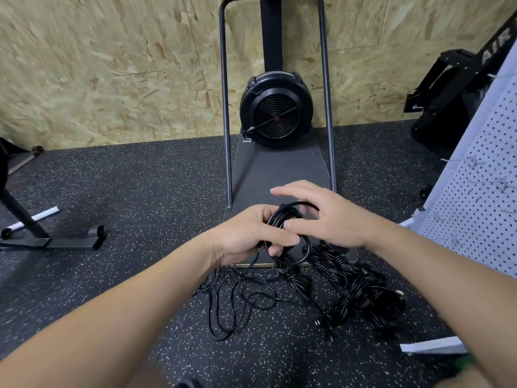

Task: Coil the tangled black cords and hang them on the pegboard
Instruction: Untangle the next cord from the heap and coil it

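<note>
**Cord half-coiled, held in both hands above the floor pile**

Left hand [253,236] grips a small coil of black cord [282,219], fingers curled round the loops. Right hand [321,217] sits just beside it, touching the coil's far side; thumb and fingers pinch a loop, index finger extended. Below the grip: loose tail of the same cord [237,301] sprawls tangled on the speckled rubber floor [126,186]. Below and right of the grip: bundled cords [361,292] heaped together. Far right: white pegboard [481,175], leaning, hooks visible. Beyond the grip: fan-wheel machine [275,113] against chipboard wall [112,65].
</note>
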The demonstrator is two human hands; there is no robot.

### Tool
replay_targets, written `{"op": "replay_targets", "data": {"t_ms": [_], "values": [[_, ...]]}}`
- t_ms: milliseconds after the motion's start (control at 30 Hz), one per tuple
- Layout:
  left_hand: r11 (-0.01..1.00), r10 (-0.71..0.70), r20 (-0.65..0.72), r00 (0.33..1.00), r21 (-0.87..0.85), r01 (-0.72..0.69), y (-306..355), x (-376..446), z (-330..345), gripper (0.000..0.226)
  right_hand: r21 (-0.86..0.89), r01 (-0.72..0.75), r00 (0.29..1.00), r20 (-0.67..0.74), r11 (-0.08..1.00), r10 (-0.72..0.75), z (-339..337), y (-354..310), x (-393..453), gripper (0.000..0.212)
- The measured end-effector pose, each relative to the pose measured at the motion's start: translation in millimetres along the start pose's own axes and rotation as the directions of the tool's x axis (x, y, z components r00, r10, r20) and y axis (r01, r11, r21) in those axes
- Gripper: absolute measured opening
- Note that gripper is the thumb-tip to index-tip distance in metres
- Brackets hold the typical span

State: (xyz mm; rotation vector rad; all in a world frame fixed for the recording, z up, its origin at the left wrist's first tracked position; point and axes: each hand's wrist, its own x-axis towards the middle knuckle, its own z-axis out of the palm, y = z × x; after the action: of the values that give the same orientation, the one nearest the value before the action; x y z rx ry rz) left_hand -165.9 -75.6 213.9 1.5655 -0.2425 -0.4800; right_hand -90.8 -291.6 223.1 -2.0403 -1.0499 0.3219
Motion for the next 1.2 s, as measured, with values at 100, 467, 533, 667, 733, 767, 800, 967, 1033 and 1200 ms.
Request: {"op": "replay_targets", "data": {"t_ms": [100, 467, 533, 667, 733, 767, 800, 967, 1033, 1200], "values": [[1.000, 0.009, 0.011, 1.000, -0.004, -0.009, 0, 1, 1, 0.033, -0.009, -0.057, 0.996, 0.075, 0.998, 0.057, -4, 3, 0, 0.064], [0.998, -0.023, -0.061, 0.998, -0.054, 0.020, -3, 6, -5, 0.026, 0.073, -0.127, 0.990, 0.078, 0.989, 0.121, 0, 16, 3, 0.067], [0.997, -0.049, -0.014, 0.999, -0.062, 0.048, -2, 4, -4, 0.022, 0.106, -0.108, 0.991, 0.095, 0.989, 0.098, 0, 11, 1, 0.068], [0.995, -0.062, 0.017, 0.998, -0.073, 0.063, -3, 3, -6, 0.014, 0.106, -0.108, 0.986, 0.135, 0.988, 0.094, -1, 5, 0, 0.053], [0.997, -0.060, -0.003, 0.998, -0.038, 0.060, -3, 5, -6, 0.022, 0.020, -0.132, 0.983, 0.129, 0.991, 0.128, -2, 6, 2, 0.047], [0.998, -0.060, -0.014, 0.998, 0.002, 0.060, -4, 6, -5, 0.026, -0.048, -0.135, 0.982, 0.126, 0.990, 0.140, -1, 7, 1, 0.044], [0.997, -0.066, -0.024, 0.998, 0.038, 0.067, -4, 7, -3, 0.025, -0.109, -0.135, 0.982, 0.122, 0.985, 0.148, 1, 6, 1, 0.041], [0.979, -0.088, -0.201, 0.976, 0.163, 0.122, -6, 7, -13, 0.030, -0.101, -0.169, 0.972, 0.151, 0.980, 0.183, -4, 10, 3, 0.009], [0.968, -0.059, -0.214, 0.975, 0.225, 0.108, -4, 3, -18, 0.027, 0.034, -0.186, 0.964, 0.199, 0.982, 0.175, -7, 11, 4, 0.004], [0.962, 0.011, -0.272, 0.962, 0.265, 0.064, -5, 4, -14, 0.031, 0.206, -0.203, 0.971, 0.167, 0.957, 0.170, -4, 19, 2, 0.010]]}}
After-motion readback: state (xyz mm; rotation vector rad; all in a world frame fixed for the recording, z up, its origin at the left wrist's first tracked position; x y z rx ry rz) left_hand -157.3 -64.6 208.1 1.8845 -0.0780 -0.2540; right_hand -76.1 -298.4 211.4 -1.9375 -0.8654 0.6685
